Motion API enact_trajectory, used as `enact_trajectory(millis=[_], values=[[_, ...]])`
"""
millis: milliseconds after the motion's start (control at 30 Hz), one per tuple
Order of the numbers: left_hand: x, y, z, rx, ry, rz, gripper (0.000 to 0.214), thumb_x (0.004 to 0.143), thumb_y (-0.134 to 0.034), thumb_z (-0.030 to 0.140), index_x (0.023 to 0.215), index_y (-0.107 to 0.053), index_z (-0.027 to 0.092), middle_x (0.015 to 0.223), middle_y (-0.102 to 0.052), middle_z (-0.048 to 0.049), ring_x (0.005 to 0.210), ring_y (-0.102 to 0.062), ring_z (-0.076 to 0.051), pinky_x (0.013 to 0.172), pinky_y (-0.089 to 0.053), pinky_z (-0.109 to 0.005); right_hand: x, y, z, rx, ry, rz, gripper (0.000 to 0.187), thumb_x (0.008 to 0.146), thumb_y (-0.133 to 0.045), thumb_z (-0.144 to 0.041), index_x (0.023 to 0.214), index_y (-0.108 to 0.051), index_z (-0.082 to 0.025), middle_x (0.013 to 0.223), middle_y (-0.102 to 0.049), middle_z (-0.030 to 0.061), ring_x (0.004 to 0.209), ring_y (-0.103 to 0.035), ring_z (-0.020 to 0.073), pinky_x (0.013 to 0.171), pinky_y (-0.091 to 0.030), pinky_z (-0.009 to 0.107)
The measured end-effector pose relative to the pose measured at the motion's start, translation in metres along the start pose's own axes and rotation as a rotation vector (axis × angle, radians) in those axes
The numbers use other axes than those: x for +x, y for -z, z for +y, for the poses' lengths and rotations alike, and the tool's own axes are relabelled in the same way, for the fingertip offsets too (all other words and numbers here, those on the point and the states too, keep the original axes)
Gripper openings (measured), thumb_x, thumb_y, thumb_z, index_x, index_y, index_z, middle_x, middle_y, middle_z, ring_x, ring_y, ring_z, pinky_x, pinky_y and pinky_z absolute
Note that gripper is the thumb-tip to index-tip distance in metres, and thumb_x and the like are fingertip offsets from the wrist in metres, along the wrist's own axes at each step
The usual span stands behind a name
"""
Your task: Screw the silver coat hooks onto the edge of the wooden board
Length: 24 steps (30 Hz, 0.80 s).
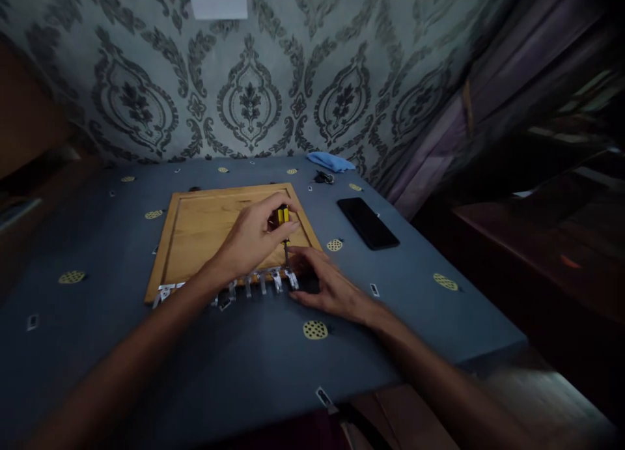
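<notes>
My left hand [256, 232] is closed around the yellow and black handle of a screwdriver [284, 217]. The screwdriver stands upright, its shaft pointing down to the right end of a metal hook rail [263, 281]. This rail, with several shiny hooks, lies along the near edge of a framed wooden board [209, 222]; my left forearm covers part of it. Beside the screwdriver tip, my right hand [334, 287] curls around the rail's right end, index finger above and thumb below by the last hook. The exact contact of its fingers is in shadow.
A black phone [368, 223] lies right of the board. Further back are a small dark object with a metal ring [324, 177] and a blue cloth [331, 161]. The table [420, 320] has a blue patterned cover and meets a patterned wall; a purple curtain [434, 144] hangs at right.
</notes>
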<state>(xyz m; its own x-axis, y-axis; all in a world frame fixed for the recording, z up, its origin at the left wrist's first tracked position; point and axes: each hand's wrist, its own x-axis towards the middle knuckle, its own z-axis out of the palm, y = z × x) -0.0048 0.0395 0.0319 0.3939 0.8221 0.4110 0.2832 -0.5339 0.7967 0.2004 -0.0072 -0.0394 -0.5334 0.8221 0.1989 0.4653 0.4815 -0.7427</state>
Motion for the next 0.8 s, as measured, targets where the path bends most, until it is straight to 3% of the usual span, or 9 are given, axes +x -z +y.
enact_trajectory(millis=[100, 233, 433, 633, 800], values=[[-0.002, -0.002, 0.001, 0.085, -0.02, 0.04, 0.016, 0.087, -0.067, 0.029, 0.1, -0.062, 0.021, 0.081, -0.061, 0.0022, 0.07, -0.055, -0.013, 0.065, -0.045, -0.026, 0.0, 0.0, 0.002, 0.005, 0.014, 0.003, 0.067, 0.084, -0.075, -0.026, 0.143, -0.045, -0.022, 0.124, -0.065, 0.014, 0.114, -0.065, 0.0303, 0.1, -0.054, 0.055], [-0.001, -0.001, 0.005, 0.142, -0.045, 0.031, 0.02, 0.084, -0.07, 0.023, 0.103, -0.064, 0.021, 0.079, -0.058, 0.0038, 0.067, -0.051, -0.012, 0.064, -0.041, -0.026, 0.0, 0.0, 0.003, 0.005, 0.033, 0.003, 0.065, 0.083, -0.075, -0.025, 0.141, -0.046, -0.021, 0.123, -0.065, 0.0143, 0.117, -0.063, 0.0321, 0.101, -0.053, 0.058], [-0.001, 0.007, 0.005, 0.034, 0.03, -0.05, 0.026, 0.084, -0.067, 0.023, 0.11, -0.062, 0.021, 0.088, -0.065, 0.0016, 0.074, -0.062, -0.014, 0.07, -0.049, -0.027, 0.0, -0.002, 0.004, 0.008, 0.01, 0.022, 0.073, 0.08, -0.077, -0.022, 0.145, -0.043, -0.023, 0.124, -0.065, 0.0138, 0.116, -0.063, 0.0321, 0.101, -0.053, 0.058], [-0.004, 0.01, 0.01, 0.202, 0.023, -0.015, 0.02, 0.088, -0.069, 0.027, 0.107, -0.063, 0.019, 0.095, -0.069, -0.0002, 0.074, -0.063, -0.014, 0.07, -0.048, -0.027, 0.003, 0.0, 0.004, -0.056, 0.046, 0.003, 0.076, 0.078, -0.082, -0.028, 0.145, -0.046, -0.022, 0.124, -0.065, 0.0146, 0.116, -0.063, 0.0337, 0.101, -0.053, 0.058], [-0.004, 0.013, 0.012, 0.239, 0.032, -0.044, 0.026, 0.09, -0.066, 0.023, 0.116, -0.063, 0.02, 0.099, -0.072, -0.0021, 0.081, -0.068, -0.018, 0.07, -0.05, -0.028, 0.014, 0.013, -0.004, 0.145, 0.013, 0.015, 0.071, 0.085, -0.078, -0.042, 0.146, -0.046, -0.024, 0.133, -0.063, 0.0148, 0.119, -0.065, 0.0321, 0.101, -0.055, 0.055]])
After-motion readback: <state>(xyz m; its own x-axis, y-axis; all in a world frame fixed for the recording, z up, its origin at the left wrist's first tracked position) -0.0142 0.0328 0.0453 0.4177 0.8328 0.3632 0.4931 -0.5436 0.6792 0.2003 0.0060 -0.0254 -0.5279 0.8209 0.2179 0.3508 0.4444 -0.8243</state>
